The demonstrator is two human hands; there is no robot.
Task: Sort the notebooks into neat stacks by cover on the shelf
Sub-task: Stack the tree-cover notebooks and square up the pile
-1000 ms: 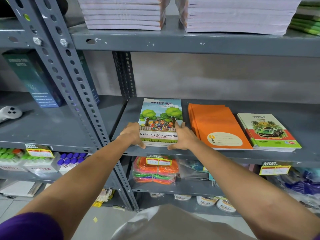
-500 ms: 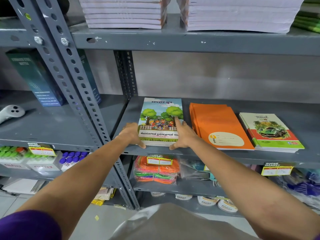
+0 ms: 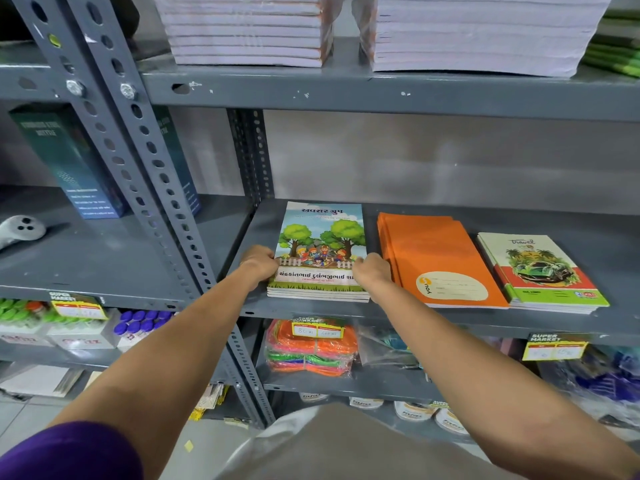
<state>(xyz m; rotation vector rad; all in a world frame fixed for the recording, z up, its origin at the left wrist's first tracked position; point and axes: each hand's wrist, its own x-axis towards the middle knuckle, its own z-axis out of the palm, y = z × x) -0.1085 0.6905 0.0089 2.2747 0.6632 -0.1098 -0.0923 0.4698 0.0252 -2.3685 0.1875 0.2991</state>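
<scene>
Three stacks of notebooks lie side by side on the grey metal shelf. The left stack has a cover with trees and children. My left hand presses against its left edge and my right hand against its right edge, fingers curled on the sides. In the middle lies an orange stack with a cream label. At the right sits a stack with a green car "Travel" cover. Both of these are apart from my hands.
A perforated grey upright stands left of the shelf. Tall white notebook piles fill the shelf above. Coloured packets and price tags sit below. A dark blue box and a white controller are on the left shelf.
My fingers have curled in tighter against the sides of the tree-cover stack. The stack stays in place; the view has shifted slightly.
</scene>
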